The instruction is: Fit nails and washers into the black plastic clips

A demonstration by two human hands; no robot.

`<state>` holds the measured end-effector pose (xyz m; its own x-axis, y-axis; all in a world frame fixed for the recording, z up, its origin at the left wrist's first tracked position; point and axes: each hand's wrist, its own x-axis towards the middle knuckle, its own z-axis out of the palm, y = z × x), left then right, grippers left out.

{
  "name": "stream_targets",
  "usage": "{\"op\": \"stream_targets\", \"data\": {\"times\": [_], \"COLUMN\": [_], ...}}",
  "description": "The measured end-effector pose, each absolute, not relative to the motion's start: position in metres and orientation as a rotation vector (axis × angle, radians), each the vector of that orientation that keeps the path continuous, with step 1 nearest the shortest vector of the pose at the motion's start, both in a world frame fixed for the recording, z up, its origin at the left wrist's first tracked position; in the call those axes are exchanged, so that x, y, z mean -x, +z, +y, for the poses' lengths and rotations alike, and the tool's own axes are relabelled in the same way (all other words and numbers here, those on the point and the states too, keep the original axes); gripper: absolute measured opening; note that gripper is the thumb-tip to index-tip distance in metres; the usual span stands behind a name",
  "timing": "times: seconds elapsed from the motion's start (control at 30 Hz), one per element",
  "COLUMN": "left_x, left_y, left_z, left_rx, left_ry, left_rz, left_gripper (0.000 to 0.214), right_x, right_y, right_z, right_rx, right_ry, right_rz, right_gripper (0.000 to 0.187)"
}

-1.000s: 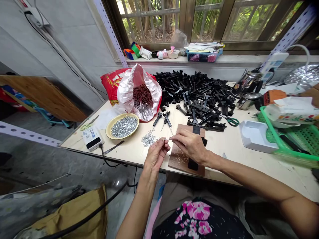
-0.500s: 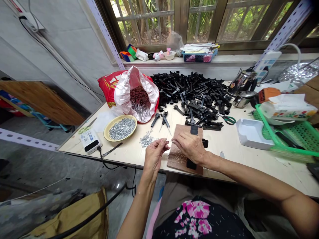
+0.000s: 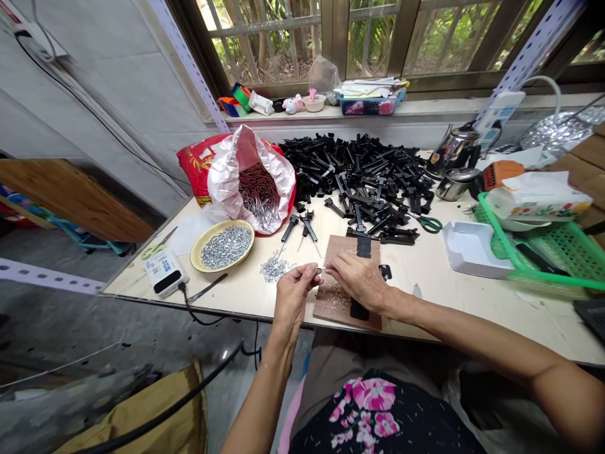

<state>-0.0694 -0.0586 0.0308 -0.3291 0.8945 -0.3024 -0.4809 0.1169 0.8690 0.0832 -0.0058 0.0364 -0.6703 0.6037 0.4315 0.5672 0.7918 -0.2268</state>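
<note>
Over the brown board (image 3: 338, 314), both hands (image 3: 354, 277) in a pinch on a slender piece (image 3: 322, 270), ends hidden.

Daylight from the window (image 3: 375, 44) brightens the bench (image 3: 250, 297) and glints on the steel kettle (image 3: 454, 150), while the floor (image 3: 165, 331) lies dimmer and wide-angle distortion stretches the edges, the upper-right corner darkened.

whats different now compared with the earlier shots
The view has swung slightly right, so everything on the table sits further left in the picture. Nothing was visibly picked up or let go: the left hand and right hand still have a thin piece at their fingertips. The bag, bowl and black parts stayed put.
</note>
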Motion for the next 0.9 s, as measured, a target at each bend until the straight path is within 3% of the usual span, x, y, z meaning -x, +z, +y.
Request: {"op": "stream_targets", "data": {"times": [0.4, 0.57, 0.9], "left_x": [0.061, 0.054, 0.034], "left_y": [0.023, 0.012, 0.006], "left_z": [-0.055, -0.05, -0.043], "left_rx": [-0.662, -0.894, -0.652], "left_ry": [1.453, 1.364, 1.382], "left_rz": [1.303, 1.441, 1.338], "left_gripper": [0.026, 0.024, 0.05], "right_x": [-0.097, -0.111, -0.156], "right_y": [0.028, 0.019, 0.009], "right_z": [-0.004, -0.008, 0.007], "right_rx": [0.819, 0.963, 1.068], "right_ry": [0.52, 0.286, 0.377], "right_rz": [-2.353, -2.409, -2.301], "right_gripper": [0.018, 0.025, 0.021]}}
